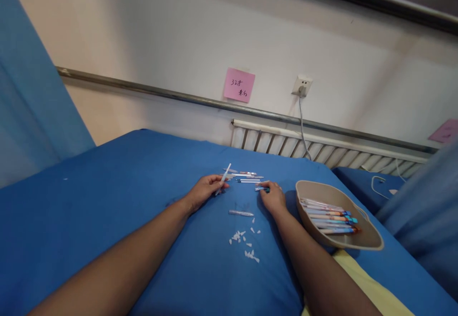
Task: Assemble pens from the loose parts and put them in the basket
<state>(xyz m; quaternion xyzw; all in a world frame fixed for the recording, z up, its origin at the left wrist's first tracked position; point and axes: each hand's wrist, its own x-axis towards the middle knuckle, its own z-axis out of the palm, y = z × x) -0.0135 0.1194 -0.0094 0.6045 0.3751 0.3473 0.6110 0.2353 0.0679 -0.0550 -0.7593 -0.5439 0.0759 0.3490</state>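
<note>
My left hand (206, 192) pinches a slim white pen (223, 178), tilted with its upper end leaning right. My right hand (274, 196) is closed at the end of a short pale blue and dark pen piece (261, 189) lying low over the cloth; part of it is hidden by the fingers. Between the hands and a little beyond them, several pens and thin refills (248, 181) lie roughly side by side. Nearer to me, a clear grey pen barrel (241, 213) lies alone. Below it are scattered many small white cone-shaped tips (236, 236).
At the right, a beige basket (304, 220) holds several pens (329, 218) with coloured ends. A yellow cloth (365, 278) lies under its near side. Blue cloth (107, 201) covers the table. Behind are a radiator (265, 142), a metal rail (171, 95) and a plugged-in cord (301, 120).
</note>
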